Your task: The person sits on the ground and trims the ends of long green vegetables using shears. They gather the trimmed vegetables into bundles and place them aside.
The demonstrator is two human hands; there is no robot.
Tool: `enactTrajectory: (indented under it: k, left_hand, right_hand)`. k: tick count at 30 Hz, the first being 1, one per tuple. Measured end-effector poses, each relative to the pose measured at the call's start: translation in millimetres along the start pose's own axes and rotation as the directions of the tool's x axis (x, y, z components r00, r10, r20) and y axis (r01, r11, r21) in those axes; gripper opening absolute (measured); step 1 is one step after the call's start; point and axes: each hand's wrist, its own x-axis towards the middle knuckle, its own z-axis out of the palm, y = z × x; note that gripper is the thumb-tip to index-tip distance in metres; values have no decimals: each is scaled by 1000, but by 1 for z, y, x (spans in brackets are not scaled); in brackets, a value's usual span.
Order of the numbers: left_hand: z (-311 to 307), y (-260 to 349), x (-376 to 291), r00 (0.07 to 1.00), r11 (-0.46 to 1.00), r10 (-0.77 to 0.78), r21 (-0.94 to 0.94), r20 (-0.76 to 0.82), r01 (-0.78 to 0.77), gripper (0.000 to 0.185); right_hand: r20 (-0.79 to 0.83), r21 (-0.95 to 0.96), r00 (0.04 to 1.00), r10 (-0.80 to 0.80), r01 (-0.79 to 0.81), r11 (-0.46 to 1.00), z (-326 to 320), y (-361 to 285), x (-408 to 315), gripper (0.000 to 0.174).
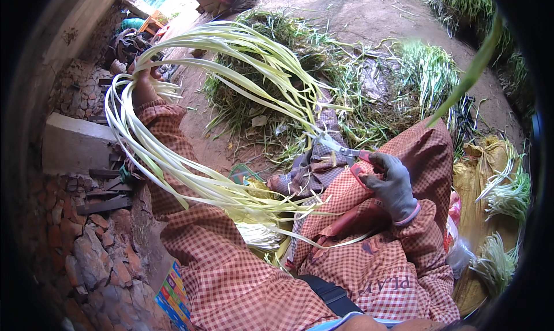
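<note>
My bare left hand (145, 86) grips a thick bundle of long, flat, pale-yellow leaves (246, 41), probably blanched garlic chives. Part of the bundle arcs over to the right, while the rest droops toward my lap. In a grey work glove, my right hand (394, 188) holds red-handled scissors (335, 145). Their blades point left and meet the leaf tips of the upper arc; whether they are cutting cannot be told. Below the drooping ends, a bunch of white stalks (259, 235) lies between my legs, which are covered by red checked cloth (242, 253).
A heap of green leaf trimmings (242, 84) spreads over the earth floor ahead. To the right, bunches of pale stalks (497, 257) lie on a yellow woven sack (469, 201). Broken bricks (93, 248) and a concrete block (78, 145) line the left side.
</note>
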Motion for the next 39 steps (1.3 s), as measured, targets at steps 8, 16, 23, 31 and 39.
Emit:
enactTrajectory:
  k: [8, 16, 23, 31, 39]
  left_hand:
    - [2, 3, 3, 1000, 1000, 5, 0, 6, -5, 20]
    - [4, 4, 0, 1000, 1000, 0, -4, 7, 0, 20]
    - [6, 5, 2, 1000, 1000, -6, 1, 12, 6, 20]
    - [11, 3, 4, 1000, 1000, -8, 0, 17, 8, 21]
    - [13, 1, 3, 1000, 1000, -6, -4, 27, 6, 21]
  right_hand:
    - [32, 104, 999, 10, -14, 994, 9, 15, 10, 42]
    - [18, 72, 1000, 22, -23, 997, 14, 11, 18, 41]
    - [7, 121, 997, 83, -83, 989, 13, 10, 17, 41]
    - [7, 176, 999, 40, -40, 984, 24, 11, 33, 45]
    - [57, 363, 997, 45, -62, 930, 27, 3, 30, 30]
